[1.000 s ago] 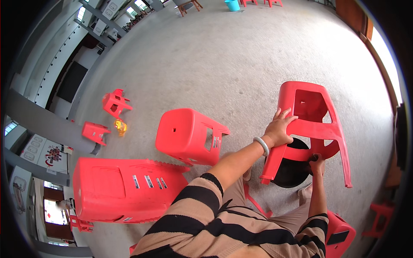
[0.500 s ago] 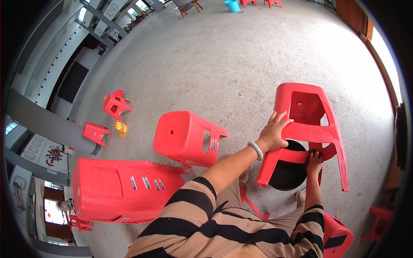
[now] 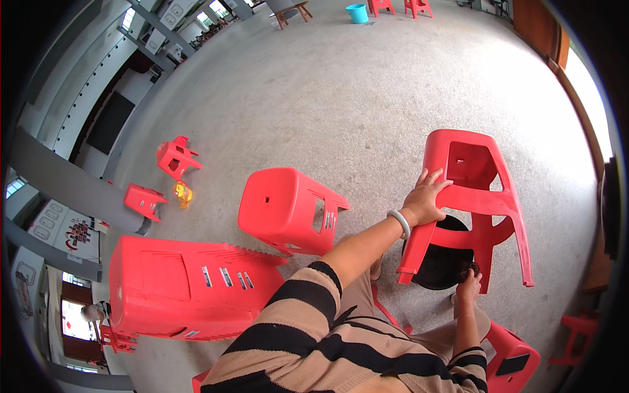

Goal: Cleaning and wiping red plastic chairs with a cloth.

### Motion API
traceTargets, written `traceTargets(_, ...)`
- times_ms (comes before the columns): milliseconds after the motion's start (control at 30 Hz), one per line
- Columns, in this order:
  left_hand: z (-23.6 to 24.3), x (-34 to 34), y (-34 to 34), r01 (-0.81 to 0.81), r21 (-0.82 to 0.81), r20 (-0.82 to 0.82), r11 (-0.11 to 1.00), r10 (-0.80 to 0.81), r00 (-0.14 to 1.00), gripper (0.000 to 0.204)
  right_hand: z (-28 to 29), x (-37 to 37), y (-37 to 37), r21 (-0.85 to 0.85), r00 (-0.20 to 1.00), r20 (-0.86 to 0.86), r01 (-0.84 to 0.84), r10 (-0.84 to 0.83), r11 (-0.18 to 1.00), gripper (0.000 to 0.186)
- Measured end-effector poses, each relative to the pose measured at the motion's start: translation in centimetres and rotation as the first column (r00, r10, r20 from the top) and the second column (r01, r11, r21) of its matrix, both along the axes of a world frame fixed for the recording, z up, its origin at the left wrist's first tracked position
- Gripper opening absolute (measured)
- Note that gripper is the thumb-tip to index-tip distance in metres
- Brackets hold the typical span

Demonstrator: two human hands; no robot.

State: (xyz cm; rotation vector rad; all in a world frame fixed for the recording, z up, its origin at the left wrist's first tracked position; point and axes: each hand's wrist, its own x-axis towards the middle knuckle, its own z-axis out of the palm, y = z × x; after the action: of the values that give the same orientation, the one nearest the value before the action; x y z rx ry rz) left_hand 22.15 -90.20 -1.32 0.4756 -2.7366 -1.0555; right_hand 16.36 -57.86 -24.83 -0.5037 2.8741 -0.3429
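My left hand [image 3: 424, 200], a pale bangle at the wrist, grips the side of a red plastic stool [image 3: 472, 203] lying on its side, legs toward me, over a round black basin [image 3: 436, 262]. My right hand [image 3: 469, 285] is lower, at the basin's right edge beside a stool leg, fingers closed around a small dark item [image 3: 469, 268] that I cannot identify clearly. Another red stool [image 3: 275, 203] lies to the left, with a stack of red stools [image 3: 177, 281] nearer me. A dark flat object [image 3: 513, 363] rests on a red stool at lower right.
More red stools [image 3: 175, 158] lie at left near a yellow object [image 3: 183, 194] and a grey pillar [image 3: 72, 177]. A person [image 3: 98, 314] is beyond the stack. A blue bucket [image 3: 357, 14], stools and a wooden bench [image 3: 291, 13] are far ahead. A doorway borders the right.
My right hand has moved down from the stool's inner crosspiece toward me, to the basin's edge. My left hand stays on the stool, which has shifted only slightly.
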Motion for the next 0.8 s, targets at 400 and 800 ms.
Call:
traceTargets(400,-0.4,0.5,-0.6,0.022,-0.036,0.018,0.999,-0.022,1.000,0.086,-1.2,-8.6,-3.7,-0.058,1.000,0.015,0.003,-0.002,0.998,0.035)
traceTargets(800,-1.8,-0.2,-1.6,0.018,-0.182,-0.100,0.983,-0.036,0.994,0.082,-0.1,-3.9,-3.5,-0.058,0.978,0.053,0.206,-0.203,0.977,0.046)
